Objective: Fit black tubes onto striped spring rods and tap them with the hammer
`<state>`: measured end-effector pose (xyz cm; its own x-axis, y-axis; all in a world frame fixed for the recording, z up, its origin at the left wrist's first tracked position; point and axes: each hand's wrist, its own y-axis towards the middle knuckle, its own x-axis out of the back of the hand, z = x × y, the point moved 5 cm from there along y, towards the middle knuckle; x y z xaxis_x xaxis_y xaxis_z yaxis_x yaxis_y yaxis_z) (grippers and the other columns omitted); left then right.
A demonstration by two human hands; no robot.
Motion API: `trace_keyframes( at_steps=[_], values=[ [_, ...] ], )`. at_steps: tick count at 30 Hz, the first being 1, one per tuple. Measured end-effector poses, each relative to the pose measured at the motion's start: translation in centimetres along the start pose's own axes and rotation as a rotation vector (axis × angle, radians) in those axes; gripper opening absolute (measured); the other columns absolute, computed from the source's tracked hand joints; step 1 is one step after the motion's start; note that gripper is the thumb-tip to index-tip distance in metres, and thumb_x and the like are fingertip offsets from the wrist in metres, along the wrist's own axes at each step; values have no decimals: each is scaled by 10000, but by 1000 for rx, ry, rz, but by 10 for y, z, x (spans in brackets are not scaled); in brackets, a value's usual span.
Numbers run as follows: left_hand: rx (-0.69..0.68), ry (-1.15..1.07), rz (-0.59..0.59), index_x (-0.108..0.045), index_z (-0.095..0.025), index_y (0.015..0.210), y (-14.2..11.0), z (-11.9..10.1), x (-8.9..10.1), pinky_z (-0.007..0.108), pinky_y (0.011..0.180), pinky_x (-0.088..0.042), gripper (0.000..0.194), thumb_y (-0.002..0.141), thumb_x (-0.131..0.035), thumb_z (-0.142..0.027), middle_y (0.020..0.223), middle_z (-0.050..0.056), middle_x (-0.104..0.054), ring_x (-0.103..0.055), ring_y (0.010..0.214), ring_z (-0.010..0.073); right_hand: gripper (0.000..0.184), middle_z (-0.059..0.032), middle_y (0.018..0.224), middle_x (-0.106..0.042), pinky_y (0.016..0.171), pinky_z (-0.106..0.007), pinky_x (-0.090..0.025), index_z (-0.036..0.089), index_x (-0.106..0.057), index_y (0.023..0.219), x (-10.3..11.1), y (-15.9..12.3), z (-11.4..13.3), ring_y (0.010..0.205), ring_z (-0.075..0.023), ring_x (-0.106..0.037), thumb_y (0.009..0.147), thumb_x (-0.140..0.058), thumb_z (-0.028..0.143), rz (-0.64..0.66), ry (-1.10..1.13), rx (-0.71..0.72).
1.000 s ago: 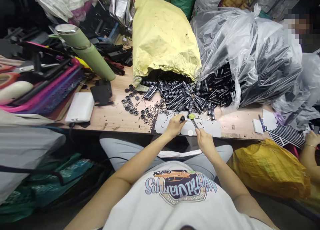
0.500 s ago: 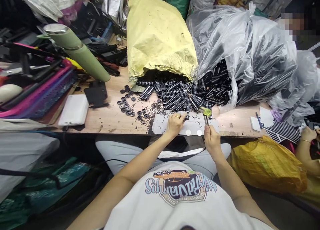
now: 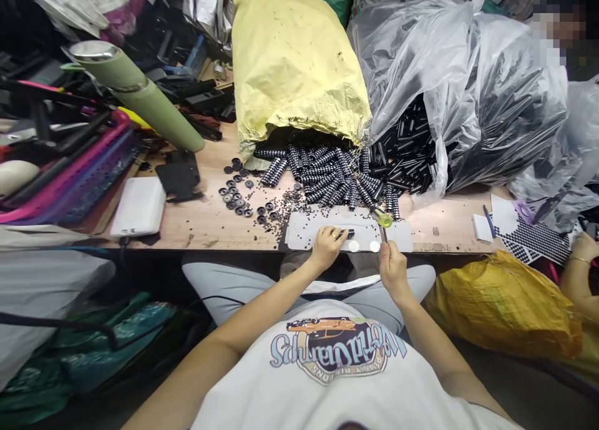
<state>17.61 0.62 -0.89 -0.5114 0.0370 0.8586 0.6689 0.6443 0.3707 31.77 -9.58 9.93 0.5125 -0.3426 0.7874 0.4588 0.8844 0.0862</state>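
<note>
My left hand (image 3: 327, 246), with a ring on one finger, pinches a small black cylindrical piece (image 3: 347, 233) over the white board (image 3: 304, 221) at the table's front edge. Two white discs (image 3: 354, 246) lie just right of that hand. My right hand (image 3: 393, 264) is wrapped round the handle of a small hammer (image 3: 384, 220), whose head has a clear yellow-green face. The hammer head is over the board's right part, close to the heap. Beyond the board lies a heap of black ribbed tubes (image 3: 327, 174) with light markings, spilling from a yellow sack (image 3: 299, 62).
Black round caps (image 3: 236, 199) and tiny rings (image 3: 285, 208) are scattered left of the board. A clear plastic bag (image 3: 505, 99) of black tubes stands at the right. Leftward are a green flask (image 3: 145, 99), a white box (image 3: 138, 206) and a pink basket (image 3: 84, 174). A co-worker's hand (image 3: 584, 246) shows at far right.
My left hand has come slightly nearer to me, and the black piece now shows at its fingertips. The hammer head has dropped lower and nearer the board. The view has shifted a little.
</note>
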Motion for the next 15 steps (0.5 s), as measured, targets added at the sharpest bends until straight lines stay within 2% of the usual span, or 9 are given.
trace_keyframes(
  at_steps=[3, 6, 8, 9, 12, 15],
  values=[
    [-40, -5, -69, -669, -187, 1117, -4, -3, -2, 396, 854, -436, 326, 919, -427, -93, 1113, 120, -677, -575, 974, 224, 448, -11, 579, -544, 559, -247, -334, 215, -471, 753, -11, -10, -4, 523, -155, -525, 999, -180, 452, 44, -90, -14],
    [-26, 15, -76, -675, -179, 1113, -5, -5, -3, 396, 835, -442, 324, 926, -423, -100, 1170, 125, -668, -575, 996, 236, 399, -71, 694, -648, 596, -253, -349, 176, -552, 865, -31, -14, -16, 613, -181, -608, 1008, -255, 399, 256, -329, -121],
    [7, 28, -26, -675, -179, 1126, -1, -5, -2, 400, 825, -446, 325, 924, -431, -103, 1198, 125, -659, -574, 1004, 247, 373, -102, 776, -689, 618, -261, -356, 167, -579, 936, -41, -13, -27, 670, -200, -647, 1007, -294, 397, 407, -464, -186],
    [31, 30, 12, -672, -178, 1137, 2, -6, 0, 401, 827, -449, 332, 918, -436, -97, 1211, 125, -653, -573, 1008, 251, 383, -111, 804, -699, 631, -267, -361, 169, -585, 956, -42, -11, -32, 697, -209, -658, 1008, -289, 405, 440, -509, -205],
    [101, 15, 167, -651, -170, 1180, 8, -9, 11, 392, 841, -458, 382, 885, -442, -46, 1208, 132, -647, -575, 1011, 249, 446, -118, 825, -698, 661, -287, -374, 177, -589, 987, -35, 5, -47, 739, -226, -665, 1009, -234, 446, 402, -578, -235],
    [41, -25, 396, -667, -168, 1138, 6, -23, 26, 356, 791, -475, 364, 869, -455, -45, 1033, 129, -686, -599, 933, 234, 407, -125, 871, -678, 697, -301, -388, 167, -589, 1004, -29, 30, -60, 817, -238, -640, 1000, -286, 438, 278, -594, -221]
  ],
)
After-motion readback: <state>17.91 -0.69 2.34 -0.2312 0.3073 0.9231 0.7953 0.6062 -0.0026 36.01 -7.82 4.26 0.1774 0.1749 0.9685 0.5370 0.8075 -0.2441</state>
